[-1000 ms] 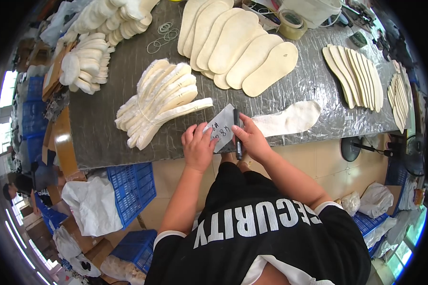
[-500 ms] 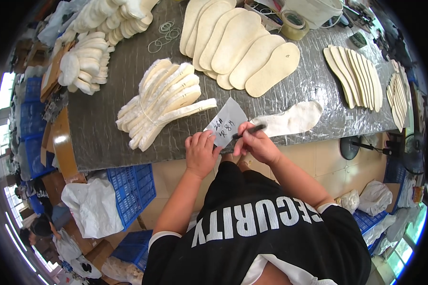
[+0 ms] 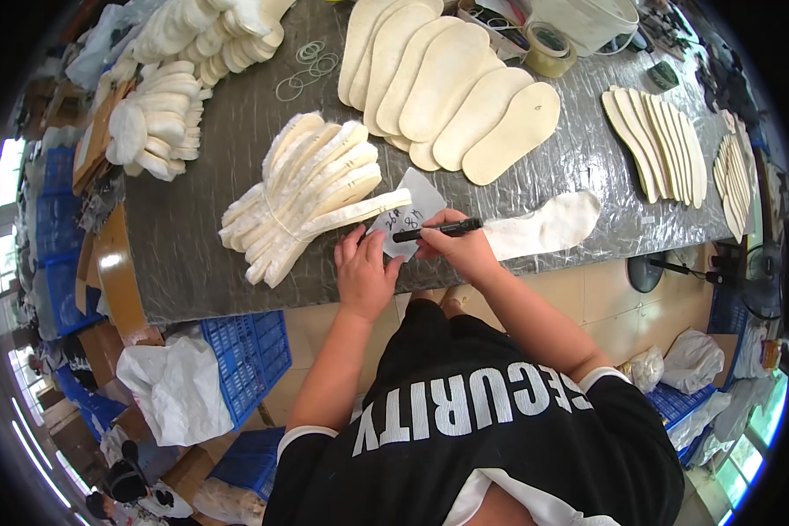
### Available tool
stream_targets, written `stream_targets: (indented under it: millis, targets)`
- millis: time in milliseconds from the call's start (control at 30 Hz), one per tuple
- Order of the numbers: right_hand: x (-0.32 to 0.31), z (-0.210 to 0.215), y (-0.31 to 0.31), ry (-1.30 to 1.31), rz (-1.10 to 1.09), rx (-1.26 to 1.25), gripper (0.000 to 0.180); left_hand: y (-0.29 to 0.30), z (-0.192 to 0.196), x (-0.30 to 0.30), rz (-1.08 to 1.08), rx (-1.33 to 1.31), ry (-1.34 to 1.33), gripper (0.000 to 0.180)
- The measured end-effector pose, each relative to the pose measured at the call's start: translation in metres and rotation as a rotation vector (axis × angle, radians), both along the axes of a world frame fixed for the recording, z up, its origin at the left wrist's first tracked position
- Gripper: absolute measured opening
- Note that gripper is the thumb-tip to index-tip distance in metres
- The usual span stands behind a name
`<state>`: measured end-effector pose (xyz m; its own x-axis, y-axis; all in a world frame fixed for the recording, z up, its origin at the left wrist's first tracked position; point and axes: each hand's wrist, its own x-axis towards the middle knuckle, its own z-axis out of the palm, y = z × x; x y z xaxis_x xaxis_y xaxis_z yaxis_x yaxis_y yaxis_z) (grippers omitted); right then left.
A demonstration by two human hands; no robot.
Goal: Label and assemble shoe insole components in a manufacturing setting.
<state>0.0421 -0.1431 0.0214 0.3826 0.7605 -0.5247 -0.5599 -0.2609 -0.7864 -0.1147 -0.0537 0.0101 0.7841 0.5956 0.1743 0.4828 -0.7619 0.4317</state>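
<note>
A pale paper slip (image 3: 419, 191) with handwriting lies at the table's near edge, its left part close against a bundle of fleecy insoles (image 3: 311, 188) tied with a thin band. My left hand (image 3: 366, 276) holds the slip's lower left edge between fingers and thumb. In my right hand (image 3: 458, 252) is a black marker (image 3: 451, 228), held nearly level over the slip and hiding some of the writing. Just right of that hand, a single white fleecy insole (image 3: 552, 223) lies flat on the table.
Cream insoles (image 3: 508, 131) lie fanned across the far middle, with another row (image 3: 657, 145) at the right. More fleecy bundles (image 3: 162, 114) stand far left. Rubber bands (image 3: 311, 66), a tape roll (image 3: 550, 48) and a white container (image 3: 587, 22) are at the back. Blue crates (image 3: 250, 359) stand below the table.
The paper slip has turned and shifted left toward the insole bundle. My right hand has moved left with the marker, which now lies across the slip. My left hand stays at the slip's edge.
</note>
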Motion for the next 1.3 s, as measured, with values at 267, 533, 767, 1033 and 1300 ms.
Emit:
stream_targets:
  millis: [267,533,767,1033,1300]
  targets:
    - [-0.004,-0.003,-0.004,0.076,0.123,-0.039,0.011,0.001,-0.012,-0.003,-0.054,0.084,0.041,0.029]
    - [0.047,0.009,-0.032,-0.253,0.185,0.257,0.012,0.031,0.001,-0.025,-0.298,-0.059,0.23,0.021]
    - [0.034,0.006,-0.006,-0.34,0.246,0.245,0.013,0.042,0.015,-0.027,-0.411,-0.091,0.315,0.018]
    - [0.021,-0.035,-0.004,-0.5,0.133,0.076,0.014,0.022,0.008,-0.021,-0.31,-0.09,0.148,0.023]
    - [0.018,-0.038,-0.006,-0.686,0.184,0.125,0.014,-0.009,-0.003,-0.021,-0.375,-0.136,-0.004,0.027]
